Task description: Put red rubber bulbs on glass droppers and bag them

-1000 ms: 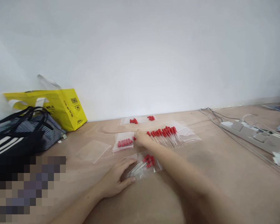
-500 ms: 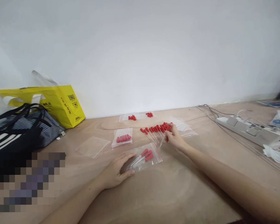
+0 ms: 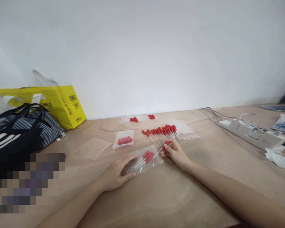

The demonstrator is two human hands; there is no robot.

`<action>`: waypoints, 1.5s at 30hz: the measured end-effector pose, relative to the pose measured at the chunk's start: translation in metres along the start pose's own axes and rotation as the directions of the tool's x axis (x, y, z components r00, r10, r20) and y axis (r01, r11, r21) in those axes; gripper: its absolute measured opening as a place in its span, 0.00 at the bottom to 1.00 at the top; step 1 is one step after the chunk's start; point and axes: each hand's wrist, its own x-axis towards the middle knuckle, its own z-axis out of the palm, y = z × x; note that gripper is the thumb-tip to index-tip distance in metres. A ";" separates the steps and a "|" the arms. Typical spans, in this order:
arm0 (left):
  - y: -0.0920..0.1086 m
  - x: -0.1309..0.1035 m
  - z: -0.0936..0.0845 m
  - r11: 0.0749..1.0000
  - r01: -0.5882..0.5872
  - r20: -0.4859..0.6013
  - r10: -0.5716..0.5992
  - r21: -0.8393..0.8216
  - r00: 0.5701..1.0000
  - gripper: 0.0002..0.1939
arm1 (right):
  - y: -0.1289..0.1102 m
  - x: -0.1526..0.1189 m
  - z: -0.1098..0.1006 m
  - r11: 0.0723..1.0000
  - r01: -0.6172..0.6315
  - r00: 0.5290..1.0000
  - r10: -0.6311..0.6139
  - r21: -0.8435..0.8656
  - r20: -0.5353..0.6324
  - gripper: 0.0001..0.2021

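My left hand [image 3: 118, 172] is at the near-left end of a clear zip-lock bag [image 3: 155, 164], thumb and fingers on either side, holding it against the table. A few droppers [image 3: 146, 157] with red bulbs and clear stems lie inside, bulbs towards the bag's zip end. Just beyond that end, my right hand [image 3: 175, 154] pinches a single red-bulbed dropper [image 3: 165, 145] by its bulb, the stem pointing down towards the bag. Behind it, several loose droppers [image 3: 160, 131] lie side by side in a row, bulbs away from me.
A stack of filled bags [image 3: 123, 142] and a flat clear bag [image 3: 93, 148] lie left. More bags [image 3: 186, 129] and red-bulbed droppers [image 3: 134, 119] are at the back. A yellow bag [image 3: 71, 107] and dark bag [image 3: 16, 142] stand left; a power strip [image 3: 251, 133] with cables lies right.
My right hand has drawn a dropper from the loose row and brought it nearer, to the zip end of the bag. My left hand stays on the bag.
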 end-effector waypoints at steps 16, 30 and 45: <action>-0.003 0.001 0.001 0.999 -0.047 -0.021 0.047 -0.006 0.999 0.26 | -0.004 0.011 -0.006 0.841 0.358 0.794 -0.045 -0.406 0.606 0.11; 0.000 0.000 -0.004 0.999 -0.040 0.007 0.040 -0.002 0.999 0.26 | -0.003 0.021 -0.006 0.633 0.548 0.745 -0.071 -0.547 0.664 0.09; -0.005 0.001 -0.004 0.996 -0.086 0.020 0.086 -0.016 0.996 0.25 | -0.007 0.116 0.074 0.323 0.121 0.980 -0.190 -0.939 0.061 0.13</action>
